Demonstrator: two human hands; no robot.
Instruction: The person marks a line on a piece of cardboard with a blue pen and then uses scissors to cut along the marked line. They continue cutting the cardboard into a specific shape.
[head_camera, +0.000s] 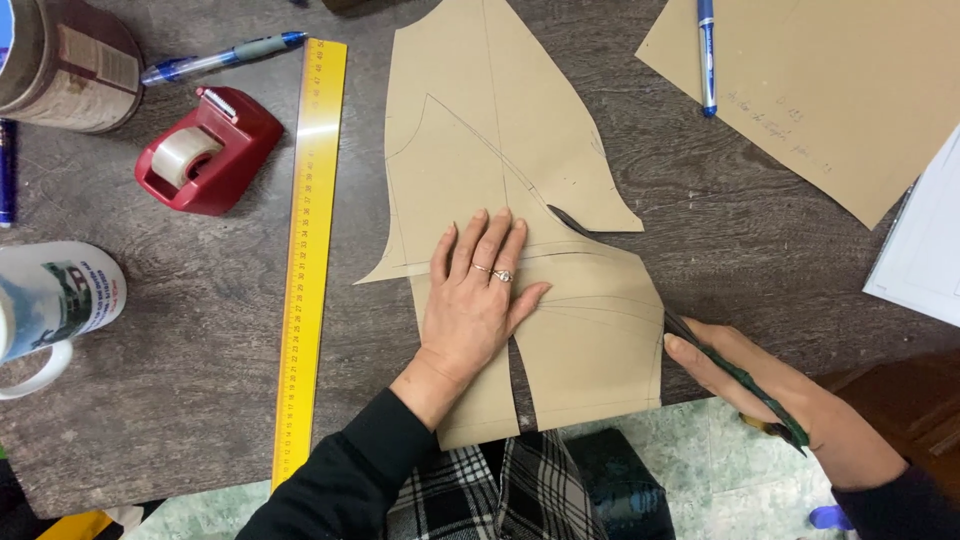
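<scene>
My left hand lies flat, fingers spread, on a brown paper pattern piece with pencilled lines that lies on the dark wooden table. It presses where two paper pieces overlap. My right hand sits at the table's near right edge and grips a dark green pencil. The pencil's tip touches the right edge of the lower pattern piece.
A long yellow ruler lies left of the pattern. A red tape dispenser, a blue pen, a mug and a tin stand at left. A second brown sheet with a blue pen lies top right, beside white paper.
</scene>
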